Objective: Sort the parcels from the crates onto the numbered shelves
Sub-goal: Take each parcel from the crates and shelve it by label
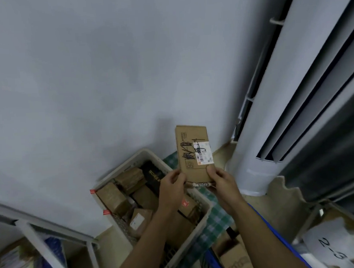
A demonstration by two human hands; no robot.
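Note:
I hold a flat brown cardboard parcel [194, 153] upright in front of me, over the crate. It carries a white shipping label and black marker writing. My left hand [172, 186] grips its lower left corner. My right hand [221, 180] pinches its lower right edge with the thumb on the front. Below sits a white plastic crate [205, 206] filled with several brown boxes and one black box. A paper sign reading "2-3" [332, 248] marks a shelf at the lower right.
A white metal shelf frame [54, 242] with parcels stands at the lower left. A tall white column-shaped appliance [274, 107] rises at the right beside the wall. Another box [235, 256] lies in a blue crate at the bottom. A green checked cloth [216, 220] covers the floor.

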